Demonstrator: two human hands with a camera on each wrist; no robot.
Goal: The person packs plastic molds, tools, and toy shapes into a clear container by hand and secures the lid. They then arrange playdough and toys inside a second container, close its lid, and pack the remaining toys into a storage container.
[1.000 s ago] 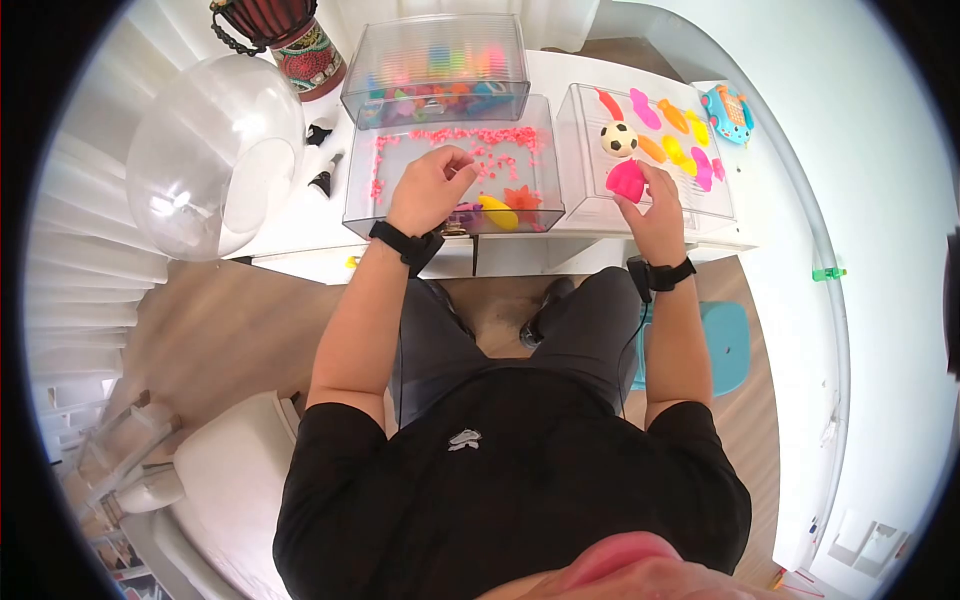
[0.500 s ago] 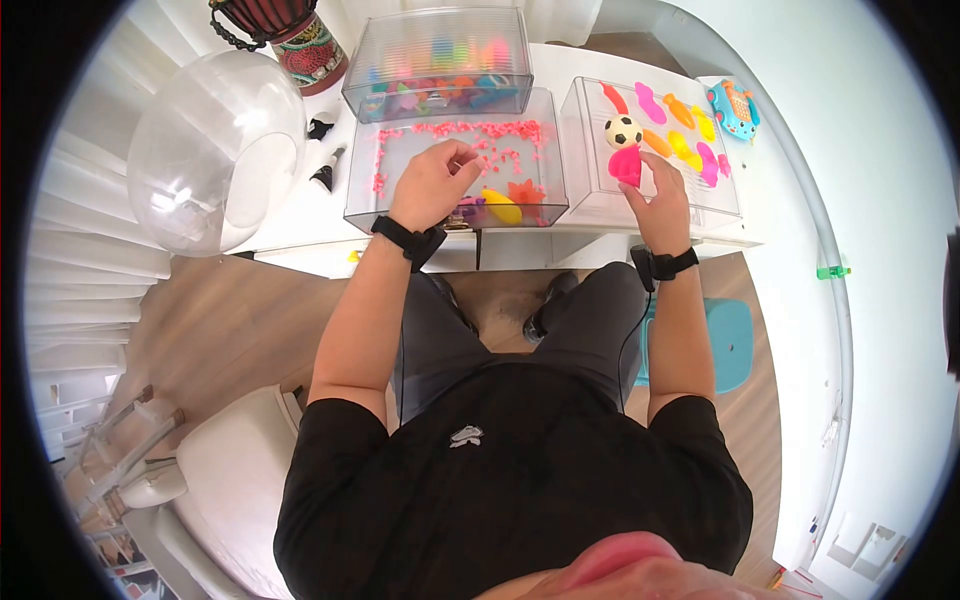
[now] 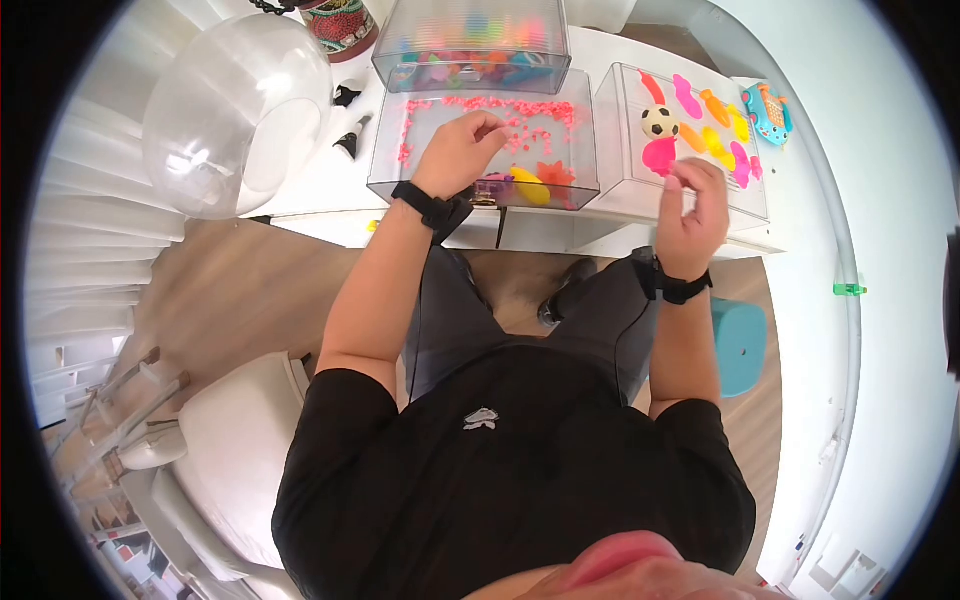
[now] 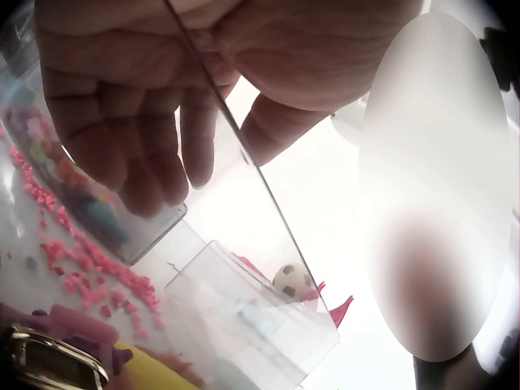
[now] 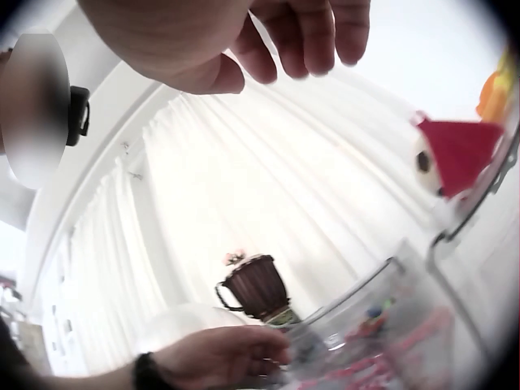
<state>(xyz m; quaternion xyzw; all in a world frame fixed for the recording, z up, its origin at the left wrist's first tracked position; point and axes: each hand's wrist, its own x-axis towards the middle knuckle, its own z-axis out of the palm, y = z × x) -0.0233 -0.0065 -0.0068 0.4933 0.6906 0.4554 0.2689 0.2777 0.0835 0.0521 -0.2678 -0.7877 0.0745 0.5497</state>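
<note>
My left hand [image 3: 462,150] hovers over a clear plastic box [image 3: 420,130] strewn with small pink pieces. Its fingers hang loosely bent with nothing between them, as the left wrist view also shows. A yellow banana-like toy [image 3: 530,187] and a red star-shaped piece [image 3: 556,172] lie near that box's front wall. To the right, a bright pink toy [image 3: 658,156] rests on a second clear box [image 3: 620,175], just below a small soccer ball [image 3: 659,122]. My right hand [image 3: 695,215] is at this box's front side, fingers relaxed and apart from the pink toy [image 5: 463,150].
Several colourful toys, such as an orange one [image 3: 714,106], lie in rows on the right box. Behind the left box stands another clear box [image 3: 470,50] of bright pieces. A clear globe [image 3: 210,120], a drum [image 3: 338,25] and a toy telephone [image 3: 770,115] stand around.
My right hand has let go of the pink toy, which now lies below the soccer ball, and has drawn back toward me. The left hand stays over its box. The head view has shifted.
</note>
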